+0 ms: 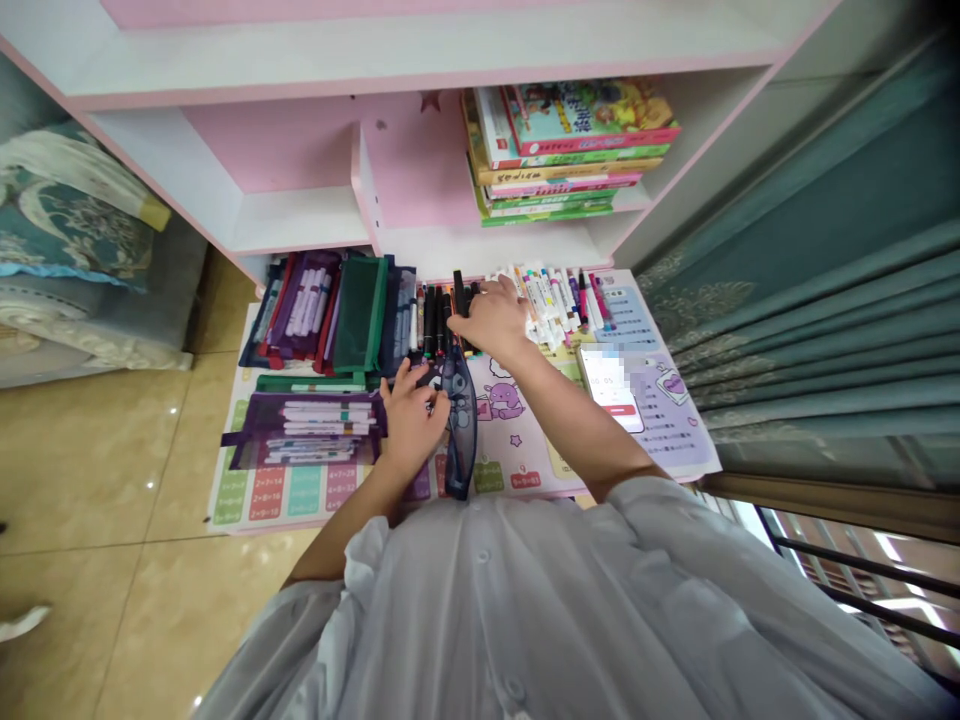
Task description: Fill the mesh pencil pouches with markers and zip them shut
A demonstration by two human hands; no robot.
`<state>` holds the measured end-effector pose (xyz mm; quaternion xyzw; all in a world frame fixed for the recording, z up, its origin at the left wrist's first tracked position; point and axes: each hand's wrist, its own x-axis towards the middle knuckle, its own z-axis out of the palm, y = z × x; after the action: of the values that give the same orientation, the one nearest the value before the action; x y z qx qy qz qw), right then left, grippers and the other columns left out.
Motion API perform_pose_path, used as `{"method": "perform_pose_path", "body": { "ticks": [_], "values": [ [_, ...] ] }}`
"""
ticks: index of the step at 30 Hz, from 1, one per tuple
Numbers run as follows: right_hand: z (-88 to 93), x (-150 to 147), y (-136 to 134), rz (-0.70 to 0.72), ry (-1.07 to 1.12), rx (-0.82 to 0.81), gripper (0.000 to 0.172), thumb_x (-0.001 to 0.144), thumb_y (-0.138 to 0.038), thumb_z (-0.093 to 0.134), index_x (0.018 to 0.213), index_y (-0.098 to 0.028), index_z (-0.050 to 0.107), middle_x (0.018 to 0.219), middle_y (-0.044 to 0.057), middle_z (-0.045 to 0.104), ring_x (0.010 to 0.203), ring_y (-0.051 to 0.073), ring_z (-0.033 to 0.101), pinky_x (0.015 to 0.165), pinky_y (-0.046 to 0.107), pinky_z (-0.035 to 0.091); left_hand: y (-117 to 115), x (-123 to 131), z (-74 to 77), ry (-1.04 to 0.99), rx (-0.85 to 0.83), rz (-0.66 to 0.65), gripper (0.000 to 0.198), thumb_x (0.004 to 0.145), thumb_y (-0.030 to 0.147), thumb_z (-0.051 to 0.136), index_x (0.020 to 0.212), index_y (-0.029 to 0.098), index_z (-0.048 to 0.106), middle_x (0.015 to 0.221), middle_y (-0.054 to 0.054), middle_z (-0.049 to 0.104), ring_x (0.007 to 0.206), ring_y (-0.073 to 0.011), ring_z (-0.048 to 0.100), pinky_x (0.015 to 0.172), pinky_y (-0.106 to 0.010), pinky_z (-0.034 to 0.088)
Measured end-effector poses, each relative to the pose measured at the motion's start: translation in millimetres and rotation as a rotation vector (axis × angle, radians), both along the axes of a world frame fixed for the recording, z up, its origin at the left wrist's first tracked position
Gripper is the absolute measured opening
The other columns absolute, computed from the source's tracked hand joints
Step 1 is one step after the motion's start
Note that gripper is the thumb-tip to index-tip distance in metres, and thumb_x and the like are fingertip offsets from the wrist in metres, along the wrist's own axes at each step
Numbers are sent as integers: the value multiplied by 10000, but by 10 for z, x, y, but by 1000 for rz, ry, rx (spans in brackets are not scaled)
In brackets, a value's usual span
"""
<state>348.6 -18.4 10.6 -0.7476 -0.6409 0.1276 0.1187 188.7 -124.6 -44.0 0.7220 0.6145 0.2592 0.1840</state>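
Observation:
My left hand [415,418] grips the near-left edge of a dark blue mesh pencil pouch [460,430], which is tilted up on the desk. Some of its fingers are spread; the fingertips at the pouch are partly hidden. Over a row of black markers [430,320], my right hand [491,318] reaches with thumb and fingers apart. Whether its fingertips touch a pen does not show. White markers [551,300] lie in a loose pile just right of that hand. Left of my left hand lies a purple mesh pouch [255,425] filled with white pens.
Stacked mesh pouches, including a green pouch [358,315], cover the desk's back left. A lit phone [611,390] lies on the printed desk mat [525,450]. Books [570,150] are piled on the shelf [420,240] behind. A curtain [810,280] hangs at the right.

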Motion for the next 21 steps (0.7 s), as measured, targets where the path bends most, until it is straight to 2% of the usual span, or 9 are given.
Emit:
{"method": "perform_pose_path", "body": {
  "ticks": [4, 7, 9, 15, 21],
  "values": [
    [217, -7, -717, 101, 108, 112, 222, 761, -355, 630, 688, -183, 748, 1482, 112, 577, 1490, 404, 330, 1131, 634, 334, 0, 1, -7, -17, -17, 5, 219, 867, 246, 589, 655, 218, 638, 1348, -51, 687, 1462, -322, 446, 1205, -684, 229],
    [183, -45, -1140, 169, 130, 89, 175, 738, -321, 658, 646, -193, 736, 1480, 121, 585, 1497, 390, 340, 1145, 603, 327, 6, -2, -4, -36, -24, 19, 202, 861, 245, 593, 668, 214, 648, 1350, -64, 686, 1468, -331, 436, 1204, -690, 217],
    [100, -69, -1300, 174, 120, 43, 154, 730, -302, 665, 664, -192, 751, 1488, 130, 580, 1505, 388, 332, 1149, 590, 327, 11, 1, -2, -45, -16, 27, 215, 859, 241, 591, 651, 209, 636, 1345, -66, 688, 1467, -332, 438, 1207, -681, 219],
    [-89, -121, -1425, 159, 6, -58, 262, 763, -331, 633, 866, -171, 813, 1534, 156, 529, 1516, 407, 293, 1179, 625, 255, 6, 25, -8, -48, -5, 34, 230, 852, 233, 596, 625, 209, 616, 1335, -57, 695, 1453, -321, 459, 1217, -663, 215],
    [-195, -218, -1355, 209, -85, -83, 377, 844, -372, 561, 1051, -165, 800, 1536, 168, 519, 1518, 413, 264, 1176, 660, 242, -11, 46, -15, -36, -2, 40, 224, 839, 222, 598, 616, 211, 615, 1331, -49, 698, 1449, -313, 466, 1219, -664, 211]
  ]
}}
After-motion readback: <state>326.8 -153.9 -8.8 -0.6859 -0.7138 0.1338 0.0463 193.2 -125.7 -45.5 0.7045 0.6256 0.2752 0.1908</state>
